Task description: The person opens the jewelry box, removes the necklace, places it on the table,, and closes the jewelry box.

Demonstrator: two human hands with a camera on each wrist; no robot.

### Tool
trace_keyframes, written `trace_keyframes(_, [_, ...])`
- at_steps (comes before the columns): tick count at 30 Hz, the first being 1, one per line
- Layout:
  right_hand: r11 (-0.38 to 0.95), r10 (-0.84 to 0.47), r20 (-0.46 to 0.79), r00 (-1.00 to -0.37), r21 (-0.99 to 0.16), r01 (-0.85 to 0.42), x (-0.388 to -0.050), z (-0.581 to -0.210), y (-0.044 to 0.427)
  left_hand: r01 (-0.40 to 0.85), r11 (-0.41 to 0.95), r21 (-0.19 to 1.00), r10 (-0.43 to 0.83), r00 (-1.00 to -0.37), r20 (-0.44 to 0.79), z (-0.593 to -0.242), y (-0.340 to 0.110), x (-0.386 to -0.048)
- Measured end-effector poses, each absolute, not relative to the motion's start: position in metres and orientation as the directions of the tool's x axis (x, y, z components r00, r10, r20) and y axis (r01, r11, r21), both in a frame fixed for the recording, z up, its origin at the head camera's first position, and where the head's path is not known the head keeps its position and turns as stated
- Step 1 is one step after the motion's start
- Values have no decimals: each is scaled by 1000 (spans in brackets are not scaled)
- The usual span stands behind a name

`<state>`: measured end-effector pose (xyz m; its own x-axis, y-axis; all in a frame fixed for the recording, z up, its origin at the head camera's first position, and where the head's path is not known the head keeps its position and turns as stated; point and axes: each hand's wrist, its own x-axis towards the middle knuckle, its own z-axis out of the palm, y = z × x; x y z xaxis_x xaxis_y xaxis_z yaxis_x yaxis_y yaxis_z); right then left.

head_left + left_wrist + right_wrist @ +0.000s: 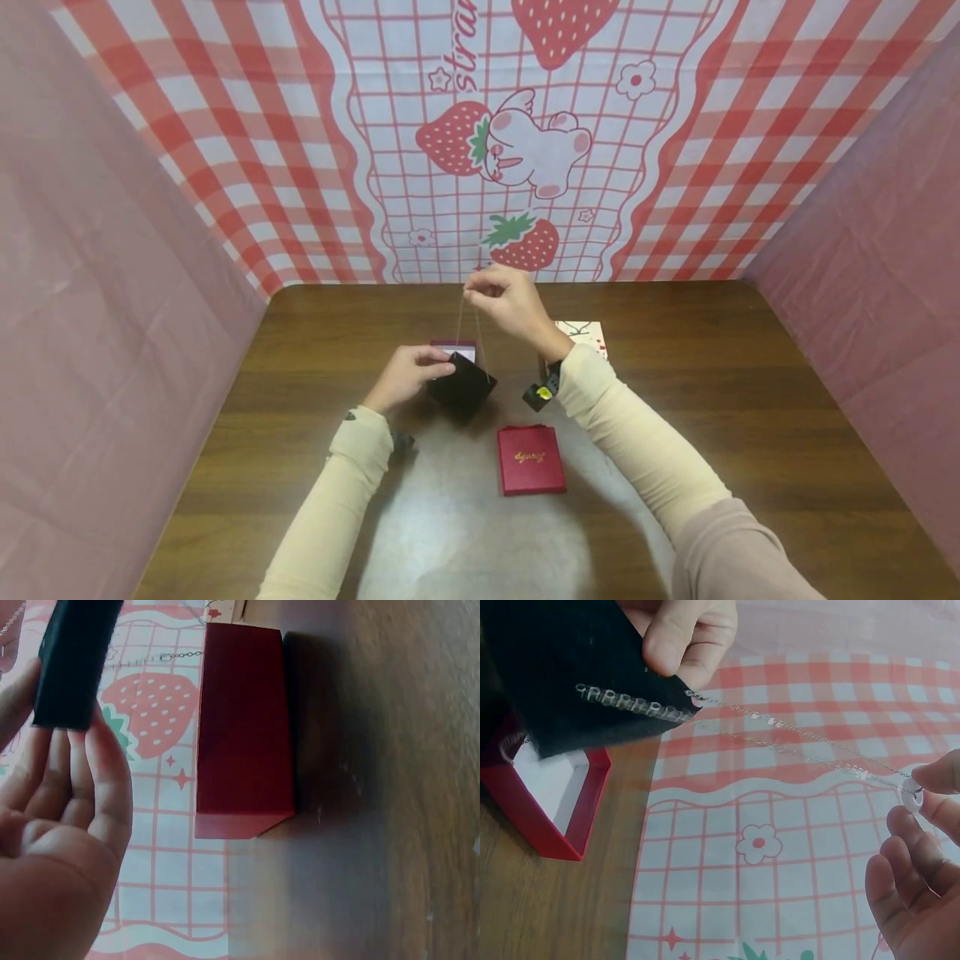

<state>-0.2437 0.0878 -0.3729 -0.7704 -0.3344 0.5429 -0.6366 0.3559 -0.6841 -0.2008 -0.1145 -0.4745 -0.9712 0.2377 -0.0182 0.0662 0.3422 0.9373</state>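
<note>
My left hand (pixel 405 375) pinches a thin black jewelry pad (pixel 462 388) by its edge, fingers on one side and thumb on the other. The pad is tilted in the air. Above and to its right, my right hand (pixel 513 304) pinches one end of a thin silver necklace (pixel 802 744), at a small white ring (pixel 911 796). Two strands of the chain run from those fingers to the pad, and part of the chain lies across the pad's face. Behind the pad stands an open red box (pixel 591 817) with a white inside, mostly hidden in the head view.
A red lid with gold lettering (pixel 531 462) lies flat on the wooden table (pixel 315 500) in front of the hands. Behind my right wrist is a cream bag with red marks (pixel 588 332), partly covered. A patterned cloth (pixel 525 167) hangs at the back, with pink side walls.
</note>
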Motion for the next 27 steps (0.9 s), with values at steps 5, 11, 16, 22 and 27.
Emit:
trace_keyframes(5, [376, -303, 540, -785, -689, -620, -244, -375, 87, 138, 358, 924, 308, -951, 22, -472, -112, -197])
trace_keyframes(11, [420, -206, 525, -826, -715, -560, -245, -375, 88, 169, 305, 937, 309, -948, 71, -468, -111, -194])
trace_keyframes(16, [420, -132, 527, -839, -737, -529, -246, -372, 88, 161, 248, 955, 284, -955, 88, -463, -111, -193])
trace_keyframes(22, [407, -89, 535, -840, -750, -521, -246, -369, 90, 178, 267, 947, 275, -956, 102, -456, -112, -190])
trace_keyframes(27, [404, -58, 528, -847, -764, -504, -246, -371, 91, 175, 261, 949, 271, -957, 102, -455, -112, -190])
